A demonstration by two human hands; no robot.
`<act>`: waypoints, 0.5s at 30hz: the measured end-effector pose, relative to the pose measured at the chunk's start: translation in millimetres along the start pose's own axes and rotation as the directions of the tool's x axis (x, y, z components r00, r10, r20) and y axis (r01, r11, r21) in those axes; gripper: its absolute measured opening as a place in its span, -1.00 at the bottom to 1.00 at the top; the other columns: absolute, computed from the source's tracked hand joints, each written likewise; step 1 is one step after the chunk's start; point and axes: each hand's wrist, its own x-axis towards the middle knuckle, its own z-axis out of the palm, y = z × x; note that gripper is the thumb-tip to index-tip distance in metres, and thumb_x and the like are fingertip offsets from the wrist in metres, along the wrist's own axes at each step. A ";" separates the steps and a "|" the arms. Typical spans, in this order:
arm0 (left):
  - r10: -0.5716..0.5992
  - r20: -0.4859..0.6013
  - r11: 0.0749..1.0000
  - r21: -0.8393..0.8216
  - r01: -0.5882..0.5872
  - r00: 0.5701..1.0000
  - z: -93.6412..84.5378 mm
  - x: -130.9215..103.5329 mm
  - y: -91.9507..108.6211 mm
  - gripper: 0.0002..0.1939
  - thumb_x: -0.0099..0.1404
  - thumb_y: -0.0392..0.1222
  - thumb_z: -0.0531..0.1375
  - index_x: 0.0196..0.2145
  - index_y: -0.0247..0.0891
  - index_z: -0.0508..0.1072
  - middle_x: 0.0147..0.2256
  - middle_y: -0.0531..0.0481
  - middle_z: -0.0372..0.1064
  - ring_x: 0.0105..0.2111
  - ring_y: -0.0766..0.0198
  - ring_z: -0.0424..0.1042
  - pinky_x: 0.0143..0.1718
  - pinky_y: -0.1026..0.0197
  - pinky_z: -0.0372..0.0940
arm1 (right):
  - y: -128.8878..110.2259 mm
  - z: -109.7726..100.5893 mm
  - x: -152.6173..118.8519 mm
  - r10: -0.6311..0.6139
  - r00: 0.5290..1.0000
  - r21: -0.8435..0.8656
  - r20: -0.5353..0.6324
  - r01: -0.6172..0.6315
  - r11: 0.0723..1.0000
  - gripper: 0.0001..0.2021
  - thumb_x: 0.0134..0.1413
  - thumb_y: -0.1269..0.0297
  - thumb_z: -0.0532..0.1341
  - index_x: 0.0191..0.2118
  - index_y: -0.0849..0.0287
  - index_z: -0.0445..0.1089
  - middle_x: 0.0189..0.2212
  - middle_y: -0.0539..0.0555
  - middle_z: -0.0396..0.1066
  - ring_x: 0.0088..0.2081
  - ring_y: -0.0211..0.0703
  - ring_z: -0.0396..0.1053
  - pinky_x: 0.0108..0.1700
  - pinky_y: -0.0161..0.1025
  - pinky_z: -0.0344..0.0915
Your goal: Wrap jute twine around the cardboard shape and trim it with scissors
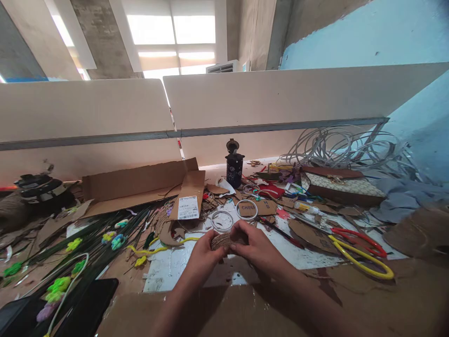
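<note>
Currently | left hand [205, 250] and right hand [255, 243] pinch opposite ends of the twine piece [221, 240] | it's above the desk [175, 267], towards the near edge | visible face looks wound; underside hidden, completeness unclear | beyond, rings [247, 218] bare | scissors [345, 252] unheld, towards right edge

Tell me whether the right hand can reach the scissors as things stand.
Probably yes: nothing tall stands between the right hand and the scissors, whose handles lie uncovered. It is holding a ridged brown piece, though, so must likely let go first.
</note>
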 end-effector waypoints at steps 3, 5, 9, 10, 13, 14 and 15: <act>0.008 0.004 1.000 0.015 -0.008 1.000 -1.3 -0.8 2.5 -0.76 0.07 -0.09 0.33 -0.37 -0.23 0.39 -0.50 0.08 0.34 -0.49 0.30 0.28 -0.45 0.25 0.18 | 0.2 -0.2 -0.2 -0.002 1.000 0.013 0.009 0.002 1.000 -0.87 -0.02 0.40 0.28 -0.33 0.11 0.33 -0.39 -0.05 0.41 -0.31 -0.14 0.35 -0.29 -0.27 0.20; 0.006 0.055 1.000 0.001 -0.006 0.998 -6.5 -2.6 7.5 -0.75 0.10 -0.05 0.32 -0.35 -0.23 0.42 -0.45 0.04 0.38 -0.46 0.27 0.32 -0.41 0.24 0.21 | 0.0 -2.2 0.3 0.005 1.000 0.004 -0.010 -0.005 1.000 -0.87 -0.02 0.39 0.29 -0.32 0.11 0.33 -0.38 -0.05 0.41 -0.30 -0.14 0.35 -0.29 -0.27 0.19; -0.034 0.135 0.999 0.018 0.032 0.990 -21.2 -4.6 15.0 -0.68 0.21 0.04 0.25 -0.21 -0.26 0.48 -0.37 -0.01 0.45 -0.43 0.26 0.39 -0.33 0.22 0.22 | 2.1 -8.2 3.8 0.044 0.998 -0.038 -0.053 -0.046 0.998 -0.84 -0.08 0.40 0.29 -0.31 0.12 0.33 -0.36 -0.03 0.43 -0.30 -0.13 0.34 -0.29 -0.28 0.18; -0.034 0.142 0.999 0.023 0.031 0.989 -23.9 -4.2 14.6 -0.66 0.22 0.03 0.25 -0.17 -0.27 0.48 -0.35 -0.01 0.46 -0.42 0.25 0.40 -0.32 0.21 0.23 | 3.3 -9.3 4.7 0.048 0.997 -0.049 -0.054 -0.050 0.998 -0.83 -0.08 0.41 0.28 -0.31 0.12 0.33 -0.36 -0.03 0.43 -0.31 -0.14 0.34 -0.30 -0.28 0.18; -0.012 0.151 0.999 0.033 0.007 0.988 -26.1 -1.1 8.6 -0.63 0.13 -0.07 0.31 -0.12 -0.30 0.48 -0.27 -0.06 0.48 -0.34 0.21 0.41 -0.27 0.19 0.27 | 6.7 -10.9 6.3 0.033 0.998 -0.072 -0.062 -0.037 0.997 -0.84 -0.07 0.41 0.28 -0.30 0.12 0.35 -0.37 -0.04 0.43 -0.33 -0.15 0.33 -0.31 -0.28 0.17; -0.003 0.146 0.999 0.045 -0.004 0.989 -25.1 -0.1 6.1 -0.61 0.10 -0.12 0.33 -0.12 -0.30 0.47 -0.24 -0.08 0.49 -0.32 0.19 0.42 -0.26 0.18 0.28 | 7.4 -11.0 6.4 0.026 0.998 -0.077 -0.066 -0.031 0.997 -0.84 -0.07 0.41 0.28 -0.30 0.12 0.35 -0.36 -0.04 0.43 -0.31 -0.15 0.34 -0.29 -0.28 0.17; 0.005 0.132 0.998 0.065 -0.014 0.991 -23.6 0.6 3.9 -0.62 0.08 -0.16 0.33 -0.12 -0.30 0.47 -0.24 -0.08 0.49 -0.31 0.19 0.41 -0.26 0.18 0.29 | 7.8 -11.0 6.2 0.022 0.997 -0.083 -0.067 -0.028 0.996 -0.84 -0.07 0.41 0.28 -0.30 0.12 0.35 -0.36 -0.03 0.44 -0.30 -0.14 0.35 -0.28 -0.27 0.18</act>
